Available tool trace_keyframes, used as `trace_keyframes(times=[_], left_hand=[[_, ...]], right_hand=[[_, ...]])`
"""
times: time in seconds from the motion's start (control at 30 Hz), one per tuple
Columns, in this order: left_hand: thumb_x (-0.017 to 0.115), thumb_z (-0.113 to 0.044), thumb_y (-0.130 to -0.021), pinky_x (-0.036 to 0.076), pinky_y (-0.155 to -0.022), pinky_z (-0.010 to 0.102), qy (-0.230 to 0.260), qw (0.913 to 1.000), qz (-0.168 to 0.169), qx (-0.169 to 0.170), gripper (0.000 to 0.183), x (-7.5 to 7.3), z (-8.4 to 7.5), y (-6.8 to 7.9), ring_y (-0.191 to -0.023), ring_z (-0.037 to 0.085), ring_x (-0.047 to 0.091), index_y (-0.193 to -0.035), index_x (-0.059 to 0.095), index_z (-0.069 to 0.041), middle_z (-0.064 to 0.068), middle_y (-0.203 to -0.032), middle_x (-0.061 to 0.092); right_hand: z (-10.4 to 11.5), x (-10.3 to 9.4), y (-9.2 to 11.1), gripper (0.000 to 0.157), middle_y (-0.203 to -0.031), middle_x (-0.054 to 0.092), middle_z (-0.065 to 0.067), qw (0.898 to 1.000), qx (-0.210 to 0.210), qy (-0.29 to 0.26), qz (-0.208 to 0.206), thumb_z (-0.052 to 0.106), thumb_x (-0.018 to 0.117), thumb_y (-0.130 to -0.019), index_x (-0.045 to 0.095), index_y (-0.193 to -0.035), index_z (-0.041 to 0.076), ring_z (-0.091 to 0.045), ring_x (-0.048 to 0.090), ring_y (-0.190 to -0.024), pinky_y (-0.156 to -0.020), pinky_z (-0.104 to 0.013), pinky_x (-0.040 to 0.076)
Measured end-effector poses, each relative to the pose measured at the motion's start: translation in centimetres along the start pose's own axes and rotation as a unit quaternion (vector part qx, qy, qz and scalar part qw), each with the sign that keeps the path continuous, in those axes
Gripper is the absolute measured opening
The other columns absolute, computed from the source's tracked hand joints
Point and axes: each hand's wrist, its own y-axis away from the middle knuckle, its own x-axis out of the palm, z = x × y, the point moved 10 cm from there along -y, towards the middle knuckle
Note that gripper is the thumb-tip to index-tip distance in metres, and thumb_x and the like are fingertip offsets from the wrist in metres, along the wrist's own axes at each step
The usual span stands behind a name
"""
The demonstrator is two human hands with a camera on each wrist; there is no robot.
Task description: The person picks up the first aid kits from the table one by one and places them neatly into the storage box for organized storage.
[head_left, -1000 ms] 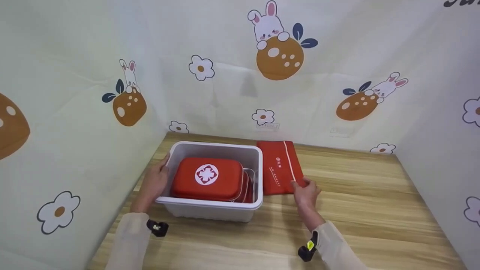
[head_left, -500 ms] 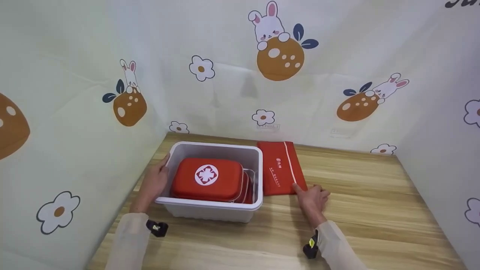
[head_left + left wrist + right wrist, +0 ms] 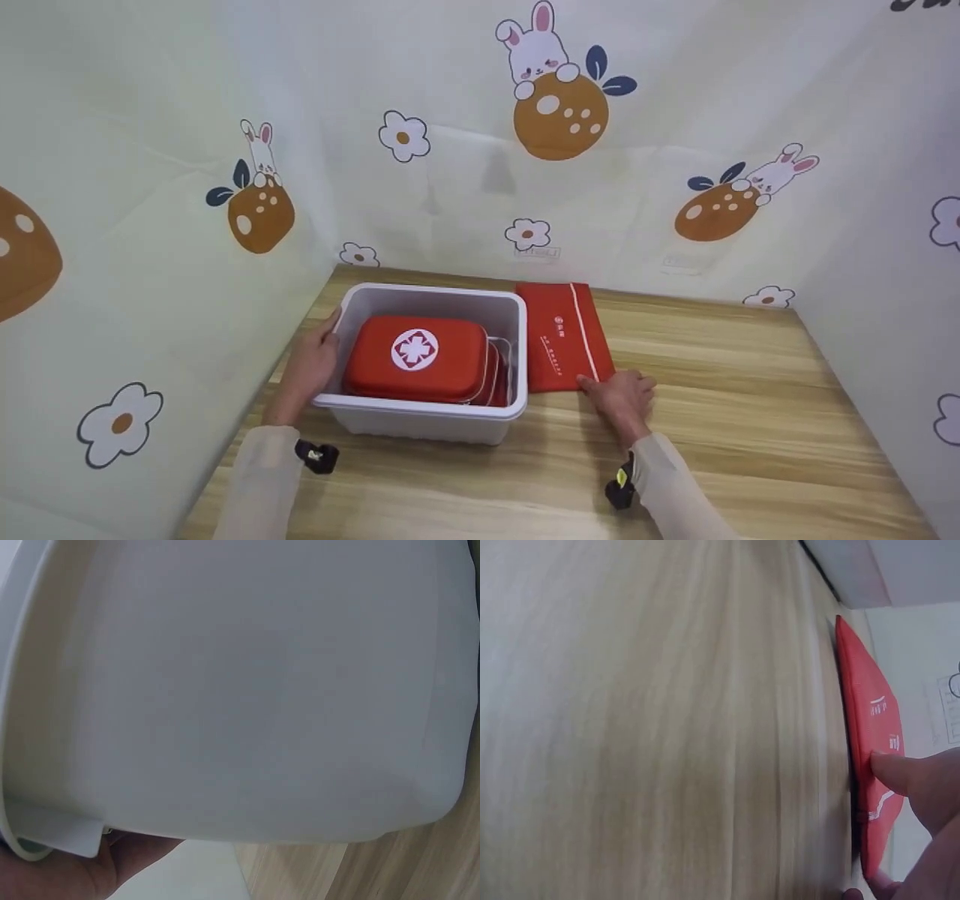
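In the head view, my left hand (image 3: 311, 366) grips the left rim of a light grey plastic bin (image 3: 420, 424). The left wrist view is mostly filled by the outer wall of the bin (image 3: 247, 690), with part of the left hand (image 3: 82, 874) at the rim. Inside the bin lies a red first-aid case (image 3: 457, 352) bearing a white cross emblem. A flat red pouch (image 3: 562, 330) with a white stripe lies on the table against the bin's right side. My right hand (image 3: 625, 396) holds its near right corner, thumb (image 3: 889, 769) on top, fingers at the edge.
Beneath everything is a wood-grain table (image 3: 720, 420). Pale cloth walls (image 3: 450, 187) printed with rabbits and flowers enclose it at the back and both sides. Another red item (image 3: 498, 390) shows beside the case in the bin, partly hidden.
My right hand has slid slightly toward the near right corner of the pouch, its thumb now nearer the front edge. The left hand, bin and case keep their places.
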Motion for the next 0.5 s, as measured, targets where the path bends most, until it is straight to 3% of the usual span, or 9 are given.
trace_keyframes(times=[0.3,0.4,0.5], left_hand=[[0.028,-0.011,-0.104,0.027,-0.123,0.053,0.001,0.9999,-0.005,-0.01,0.051,-0.14,0.25,-0.1,-0.149,0.037,0.032,-0.155,0.033,-0.007,0.022,-0.158,0.034],[0.028,-0.012,-0.105,0.026,-0.124,0.053,0.002,0.9999,0.0,-0.012,0.051,-0.06,0.28,-0.05,-0.15,0.037,0.03,-0.156,0.031,-0.008,0.021,-0.159,0.033],[0.027,-0.013,-0.105,0.025,-0.124,0.053,0.003,0.9999,0.004,-0.012,0.051,0.06,0.26,-0.01,-0.15,0.036,0.029,-0.156,0.03,-0.008,0.021,-0.16,0.032]], right_hand=[[0.34,0.41,0.74,0.074,-0.111,0.057,-0.024,0.995,0.021,-0.093,0.026,0.031,0.08,-0.082,0.04,-0.129,-0.011,-0.033,0.051,-0.097,-0.088,-0.048,0.047],[0.61,0.79,0.86,0.071,-0.118,0.058,-0.027,0.983,0.026,-0.176,0.037,0.016,0.076,-0.084,0.034,-0.135,-0.011,-0.033,0.054,-0.105,-0.095,-0.048,0.048],[0.61,0.79,0.81,0.071,-0.13,0.052,-0.03,0.965,0.031,-0.26,0.03,0.002,0.07,-0.082,0.031,-0.139,-0.011,-0.036,0.052,-0.117,-0.109,-0.049,0.043]])
